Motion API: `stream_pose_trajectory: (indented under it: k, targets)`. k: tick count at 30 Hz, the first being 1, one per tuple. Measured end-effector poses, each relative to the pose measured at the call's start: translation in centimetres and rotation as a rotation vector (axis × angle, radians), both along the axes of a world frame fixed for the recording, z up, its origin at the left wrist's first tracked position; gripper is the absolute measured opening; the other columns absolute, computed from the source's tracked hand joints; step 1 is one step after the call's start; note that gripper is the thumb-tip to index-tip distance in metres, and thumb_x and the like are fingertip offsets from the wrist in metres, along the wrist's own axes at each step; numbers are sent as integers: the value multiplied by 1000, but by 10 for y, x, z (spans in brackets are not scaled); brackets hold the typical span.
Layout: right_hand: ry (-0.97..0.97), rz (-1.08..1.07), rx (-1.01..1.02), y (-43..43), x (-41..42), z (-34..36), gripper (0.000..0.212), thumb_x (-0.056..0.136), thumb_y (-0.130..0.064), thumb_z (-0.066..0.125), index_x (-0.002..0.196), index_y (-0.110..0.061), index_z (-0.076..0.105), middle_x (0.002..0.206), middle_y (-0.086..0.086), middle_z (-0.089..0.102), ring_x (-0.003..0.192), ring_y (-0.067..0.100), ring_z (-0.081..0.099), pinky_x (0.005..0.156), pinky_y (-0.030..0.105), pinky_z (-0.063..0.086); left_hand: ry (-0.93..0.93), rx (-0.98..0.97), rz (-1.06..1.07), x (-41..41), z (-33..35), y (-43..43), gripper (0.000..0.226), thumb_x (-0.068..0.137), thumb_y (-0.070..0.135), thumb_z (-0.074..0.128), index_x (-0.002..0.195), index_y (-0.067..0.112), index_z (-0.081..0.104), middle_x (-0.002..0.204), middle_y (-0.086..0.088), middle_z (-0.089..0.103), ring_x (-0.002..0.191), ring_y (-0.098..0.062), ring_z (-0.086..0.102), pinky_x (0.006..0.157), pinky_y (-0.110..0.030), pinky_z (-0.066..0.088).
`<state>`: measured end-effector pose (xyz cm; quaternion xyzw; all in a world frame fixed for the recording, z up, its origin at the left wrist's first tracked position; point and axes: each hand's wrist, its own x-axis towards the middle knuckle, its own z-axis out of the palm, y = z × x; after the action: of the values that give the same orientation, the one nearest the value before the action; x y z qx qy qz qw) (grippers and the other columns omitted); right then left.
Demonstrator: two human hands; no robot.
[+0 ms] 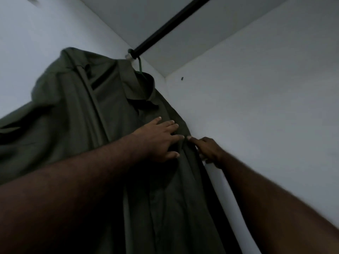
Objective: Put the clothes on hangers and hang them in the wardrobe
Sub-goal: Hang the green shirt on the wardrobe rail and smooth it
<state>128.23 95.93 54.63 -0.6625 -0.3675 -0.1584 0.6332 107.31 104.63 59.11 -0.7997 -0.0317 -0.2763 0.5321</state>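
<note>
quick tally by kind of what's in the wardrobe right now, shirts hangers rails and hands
Shirts: 1, the dark green shirt
Hangers: 1 in view, the green hanger
Rails: 1, the black rail
Hands: 2, the left hand flat on the shirt front, the right hand at its edge
Total: 5

We see a dim, underexposed shot with a cool grey-blue cast. No direct light source shows; the white wardrobe walls (256, 107) read dull grey, a bit brighter on the left wall. The dark green shirt (91, 125) loses fold detail in shadow, and both forearms go near black toward the bottom edge. Soft motion blur overall, strongest on the right hand (207, 149) and the frame's lower corners. The rail (170, 24) bends slightly from wide-angle distortion. No glare.
</note>
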Motion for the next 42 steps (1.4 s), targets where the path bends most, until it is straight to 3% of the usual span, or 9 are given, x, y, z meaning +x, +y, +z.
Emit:
stream_pose_trajectory:
  k: [4,8,14,17,22,26,31,35,42]
  targets:
    - [-62,62,13,14,4,-3,39,81,-44,74,86,-7,66,85,9,67,73,19,62,59,27,45,92,11,18,23,-18,2,63,97,61,29,149,26,33,158,-8,26,149,-20,11,120,-49,1]
    - [-70,-19,88,1,16,-1,30,80,-21,79,64,-11,56,68,10,56,60,20,51,53,28,40,113,-4,64,27,-27,8,58,96,62,30,115,17,62,121,-7,62,124,-22,51,120,-50,11]
    - [64,130,222,-46,9,-6,37,88,-42,69,73,-11,57,68,8,57,54,17,49,48,22,39,89,56,-43,23,-27,19,54,96,63,30,97,19,62,100,-7,67,98,-27,62,96,-38,43]
    - [93,149,94,-59,1,-9,40,93,-47,61,92,-8,62,76,8,63,52,14,52,46,20,43,71,57,-78,26,-27,24,49,95,60,35,98,19,60,103,-7,66,100,-28,62,90,-37,47]
    - [39,1,-259,-51,4,-23,17,93,-20,66,81,-11,60,79,9,64,61,17,57,54,24,45,68,39,-56,28,-26,26,41,96,56,40,105,19,56,110,-7,64,105,-26,60,90,-36,47]
    - [57,13,-12,-39,7,-30,25,95,-34,61,88,-11,59,86,11,68,67,19,61,61,28,46,58,37,-31,29,-26,29,41,96,54,41,110,18,56,112,-7,64,107,-26,59,93,-37,46]
    - [-11,-15,-192,-21,-2,-39,32,87,-42,70,86,-10,66,83,7,68,69,17,59,59,26,45,59,54,-29,29,-27,31,39,96,51,42,109,18,56,111,-7,64,106,-26,59,92,-37,47]
    - [42,57,-12,-16,-7,-39,53,86,-59,62,101,-8,68,95,9,71,85,23,68,65,29,50,55,46,-22,30,-28,32,37,95,50,42,108,18,57,110,-6,64,106,-26,59,92,-37,46]
    - [-30,-164,-204,-18,13,-42,14,89,-8,61,85,3,68,81,18,65,66,25,58,51,26,44,62,52,66,35,-29,26,36,99,46,38,111,17,56,114,-7,63,106,-25,59,92,-36,41]
